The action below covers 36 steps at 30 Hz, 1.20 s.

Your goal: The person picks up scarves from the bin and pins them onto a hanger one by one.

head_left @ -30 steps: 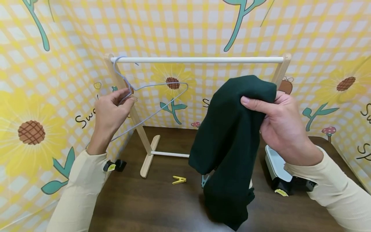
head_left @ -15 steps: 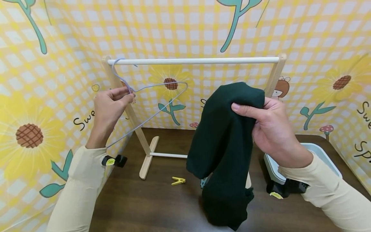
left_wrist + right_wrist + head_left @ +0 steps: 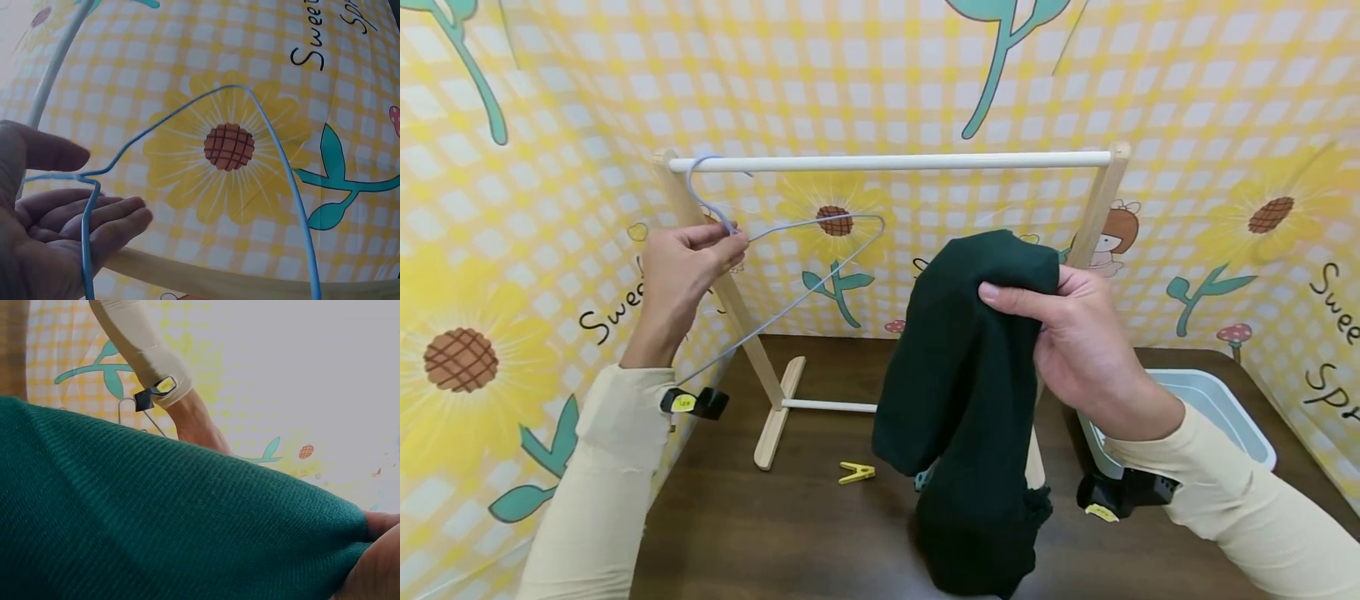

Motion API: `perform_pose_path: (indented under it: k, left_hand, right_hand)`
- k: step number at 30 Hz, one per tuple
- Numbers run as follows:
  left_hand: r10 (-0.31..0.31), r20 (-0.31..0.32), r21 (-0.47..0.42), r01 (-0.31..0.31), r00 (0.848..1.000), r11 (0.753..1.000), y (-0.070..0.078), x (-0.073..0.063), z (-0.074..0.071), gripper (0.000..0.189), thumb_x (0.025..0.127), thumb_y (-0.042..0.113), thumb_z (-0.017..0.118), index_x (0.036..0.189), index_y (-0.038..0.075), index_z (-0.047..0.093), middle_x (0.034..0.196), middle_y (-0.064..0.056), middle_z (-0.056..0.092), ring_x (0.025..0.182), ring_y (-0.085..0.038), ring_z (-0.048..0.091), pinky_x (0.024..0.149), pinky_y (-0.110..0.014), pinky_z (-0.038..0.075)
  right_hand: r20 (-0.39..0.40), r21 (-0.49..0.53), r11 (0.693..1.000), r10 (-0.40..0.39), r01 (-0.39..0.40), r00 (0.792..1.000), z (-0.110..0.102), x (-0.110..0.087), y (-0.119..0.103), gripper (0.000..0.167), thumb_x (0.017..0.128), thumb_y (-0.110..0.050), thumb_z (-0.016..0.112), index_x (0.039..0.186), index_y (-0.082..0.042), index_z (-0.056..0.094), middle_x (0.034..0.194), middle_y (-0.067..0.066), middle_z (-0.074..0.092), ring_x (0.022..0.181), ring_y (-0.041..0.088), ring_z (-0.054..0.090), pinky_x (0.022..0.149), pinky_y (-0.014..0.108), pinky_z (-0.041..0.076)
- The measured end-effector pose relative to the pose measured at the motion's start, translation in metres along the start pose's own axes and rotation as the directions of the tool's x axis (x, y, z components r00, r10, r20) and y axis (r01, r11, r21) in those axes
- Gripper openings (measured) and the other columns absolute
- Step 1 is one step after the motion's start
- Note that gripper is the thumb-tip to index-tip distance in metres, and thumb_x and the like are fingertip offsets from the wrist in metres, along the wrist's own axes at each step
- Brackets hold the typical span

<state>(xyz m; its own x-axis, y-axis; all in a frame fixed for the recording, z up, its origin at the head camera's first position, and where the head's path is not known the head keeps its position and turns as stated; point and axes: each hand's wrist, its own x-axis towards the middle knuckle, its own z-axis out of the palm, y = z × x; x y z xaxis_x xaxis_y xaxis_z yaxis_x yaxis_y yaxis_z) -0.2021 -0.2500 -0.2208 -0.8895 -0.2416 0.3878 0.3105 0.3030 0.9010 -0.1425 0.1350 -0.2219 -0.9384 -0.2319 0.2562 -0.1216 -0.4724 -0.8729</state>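
My left hand [image 3: 681, 279] pinches the neck of a thin blue-lilac wire hanger [image 3: 160, 120], thumb on one side and fingers on the other. The hanger's hook lies over the white bar [image 3: 895, 162] of a wooden rack, at its left end. In the head view, my right hand [image 3: 1086, 354] grips a dark green cloth [image 3: 962, 400], thumb in front. It hangs folded over, down towards the table, with a ruffled edge at lower right. Close up in the right wrist view, the cloth [image 3: 200, 506] shows a fine ribbed weave. Its full shape is hidden by the folds.
On the brown table [image 3: 760, 533] lies a yellow clothespin [image 3: 857, 472]. A teal clothespin [image 3: 921, 479] is mostly hidden behind the cloth. At the right stands a pale blue tray [image 3: 1232, 417], partly covered by my right arm. Patterned fabric walls [image 3: 1187, 100] surround the table.
My right hand has moved left and slightly down with the cloth, uncovering more of the tray. My left hand stays at the hanger's neck. The head view has shifted slightly.
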Motion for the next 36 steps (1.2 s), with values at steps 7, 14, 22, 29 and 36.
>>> perform_pose_path:
  k: [7, 14, 22, 29, 36]
  left_hand:
    - [-0.055, 0.113, 0.029, 0.052, 0.992, 0.998, -0.003, 0.006, -0.004, 0.037, 0.088, 0.015, 0.079, 0.114, -0.011, 0.071, 0.088, 0.012, 0.077, 0.078, -0.003, 0.075, 0.076, -0.020, 0.060]
    - [-0.039, 0.200, -0.185, 0.077, 0.979, 0.980, -0.002, 0.009, -0.006, 0.006, 0.089, 0.001, 0.075, 0.094, -0.003, 0.078, 0.089, 0.000, 0.079, 0.078, -0.012, 0.078, 0.077, -0.025, 0.060]
    - [-0.017, 0.207, -0.251, 0.070, 0.978, 0.965, -0.001, 0.009, -0.005, 0.006, 0.090, -0.008, 0.070, 0.089, -0.009, 0.077, 0.086, -0.009, 0.079, 0.076, -0.020, 0.078, 0.076, -0.031, 0.061]
    - [-0.045, 0.215, -0.253, 0.101, 0.976, 0.962, 0.003, 0.009, -0.008, 0.008, 0.086, -0.011, 0.072, 0.089, -0.006, 0.078, 0.085, -0.007, 0.079, 0.074, -0.018, 0.078, 0.075, -0.030, 0.061]
    - [-0.021, 0.221, -0.280, 0.084, 0.975, 0.956, 0.004, 0.011, -0.004, 0.004, 0.087, -0.006, 0.074, 0.088, -0.010, 0.077, 0.087, -0.008, 0.079, 0.075, -0.018, 0.078, 0.075, -0.030, 0.061]
  right_hand:
    - [-0.002, -0.015, 1.000, 0.015, -0.015, 1.000, -0.003, 0.000, 0.002, 0.017, 0.088, 0.009, 0.072, 0.098, -0.002, 0.080, 0.107, 0.006, 0.072, 0.107, 0.019, 0.065, 0.086, 0.027, 0.059]
    - [-0.016, -0.032, 0.999, 0.035, -0.035, 0.999, -0.007, -0.001, 0.007, 0.017, 0.089, 0.008, 0.071, 0.092, -0.005, 0.081, 0.104, 0.004, 0.071, 0.109, 0.018, 0.062, 0.087, 0.025, 0.057]
    - [-0.034, -0.040, 0.997, 0.062, -0.063, 0.997, -0.011, -0.002, 0.010, 0.017, 0.089, 0.007, 0.071, 0.092, -0.007, 0.081, 0.109, 0.004, 0.068, 0.115, 0.019, 0.058, 0.088, 0.024, 0.057]
    - [-0.033, -0.055, 0.995, 0.084, -0.086, 0.996, -0.013, -0.003, 0.011, 0.018, 0.090, 0.007, 0.070, 0.093, -0.007, 0.081, 0.117, 0.006, 0.063, 0.121, 0.020, 0.052, 0.091, 0.024, 0.055]
    - [-0.044, -0.053, 0.992, 0.109, -0.111, 0.993, -0.018, -0.004, 0.014, 0.017, 0.090, 0.006, 0.071, 0.093, -0.008, 0.081, 0.114, 0.005, 0.065, 0.116, 0.018, 0.057, 0.089, 0.024, 0.056]
